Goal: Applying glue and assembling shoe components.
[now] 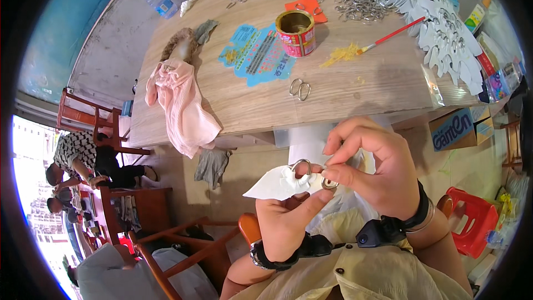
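Note:
Over my lap, my left hand [283, 222] is closed on a white leaf-shaped piece [271, 185] that looks like fabric or thin leather. A metal ring [301, 161] sits at the piece's gathered end. My right hand [377, 164] is closed in a pinch just right of that end, with its thumb and index finger close together. A second metal ring [329, 184] shows between the two thumbs. Whether the right fingers grip this ring or the edge of the piece is hidden. On the table ahead lie two loose metal rings [300, 89].
On the wooden table [355, 91] stand an open red tin [295, 33] and a red-handled brush [391, 35] beside yellow smears. Farther back lie piled metal rings [361, 1] and white pieces fitted with rings [449, 39]. A pink cloth [180, 100] hangs over the left edge. People sit far left.

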Motion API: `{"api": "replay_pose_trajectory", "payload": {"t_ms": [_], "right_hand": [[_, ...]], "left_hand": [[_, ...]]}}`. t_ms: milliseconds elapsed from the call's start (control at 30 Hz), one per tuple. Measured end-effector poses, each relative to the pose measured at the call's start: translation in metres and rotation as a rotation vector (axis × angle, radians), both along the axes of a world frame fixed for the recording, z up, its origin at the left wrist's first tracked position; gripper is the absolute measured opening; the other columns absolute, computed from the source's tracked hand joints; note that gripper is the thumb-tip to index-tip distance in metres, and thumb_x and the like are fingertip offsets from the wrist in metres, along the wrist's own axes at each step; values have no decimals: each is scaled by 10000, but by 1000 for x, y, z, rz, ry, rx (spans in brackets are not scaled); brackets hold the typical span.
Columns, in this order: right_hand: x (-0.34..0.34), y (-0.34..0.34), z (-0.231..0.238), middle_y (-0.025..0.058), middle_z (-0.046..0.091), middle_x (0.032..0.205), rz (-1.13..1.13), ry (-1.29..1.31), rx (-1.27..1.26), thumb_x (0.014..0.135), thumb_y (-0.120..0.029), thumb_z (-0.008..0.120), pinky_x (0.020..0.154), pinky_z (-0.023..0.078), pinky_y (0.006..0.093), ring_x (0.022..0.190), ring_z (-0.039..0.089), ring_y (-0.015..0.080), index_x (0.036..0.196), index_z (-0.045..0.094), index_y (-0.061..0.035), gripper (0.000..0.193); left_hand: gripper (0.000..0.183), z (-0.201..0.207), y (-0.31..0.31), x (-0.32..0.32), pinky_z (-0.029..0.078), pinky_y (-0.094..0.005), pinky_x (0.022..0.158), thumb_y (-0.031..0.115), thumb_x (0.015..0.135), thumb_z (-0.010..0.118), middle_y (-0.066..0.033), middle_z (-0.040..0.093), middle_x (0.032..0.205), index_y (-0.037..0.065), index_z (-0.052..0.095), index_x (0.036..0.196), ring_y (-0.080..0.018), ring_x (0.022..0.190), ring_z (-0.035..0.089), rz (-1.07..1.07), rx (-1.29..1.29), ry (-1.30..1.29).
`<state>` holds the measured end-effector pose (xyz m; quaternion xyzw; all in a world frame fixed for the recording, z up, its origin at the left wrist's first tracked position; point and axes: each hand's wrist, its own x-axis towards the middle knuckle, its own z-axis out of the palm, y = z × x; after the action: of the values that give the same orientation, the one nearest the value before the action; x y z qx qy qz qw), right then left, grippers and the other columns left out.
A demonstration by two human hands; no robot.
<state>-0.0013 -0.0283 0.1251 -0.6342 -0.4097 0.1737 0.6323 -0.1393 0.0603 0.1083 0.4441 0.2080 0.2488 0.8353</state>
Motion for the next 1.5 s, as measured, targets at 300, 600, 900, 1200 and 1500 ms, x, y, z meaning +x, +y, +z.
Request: {"api": "replay_pose_trajectory", "payload": {"t_ms": [300,600,900,1200,1500], "right_hand": [[1,-2,1,69,617,819,-17,-143,-47,675,-65,754,780,427,328,829,556,215,720,589,-35,173],[2,-4,-12,56,622,863,60,115,-42,712,-117,743,750,440,290,816,580,175,864,611,-42,215],[31,-22,-11,17,617,889,413,647,-285,937,-150,518,682,464,225,786,576,84,977,578,-30,140],[45,-23,2,41,614,811,812,859,-549,903,-98,546,571,506,207,687,633,107,1097,541,15,225],[42,-27,1,28,609,785,806,812,-501,869,-45,549,595,470,213,667,573,75,1214,521,30,355]], "left_hand": [[350,-3,0,0,510,-281,791,-134,756,640,-109,591,1073,-24,538,1073,-143,929,587,4,65,56],[350,-1,1,2,513,-291,809,-147,763,614,-103,594,1064,-27,537,1082,-161,933,605,-7,-28,66],[375,-2,3,6,496,-315,852,-154,773,603,-103,588,1086,-24,533,1118,-194,979,607,-93,-50,-30],[334,-5,0,4,461,-304,840,-118,720,676,-73,550,1048,0,569,1014,-165,979,565,-222,68,5],[329,1,1,5,454,-282,845,-107,728,694,-26,520,1059,-8,592,1025,-141,1004,556,-240,32,33]]}}
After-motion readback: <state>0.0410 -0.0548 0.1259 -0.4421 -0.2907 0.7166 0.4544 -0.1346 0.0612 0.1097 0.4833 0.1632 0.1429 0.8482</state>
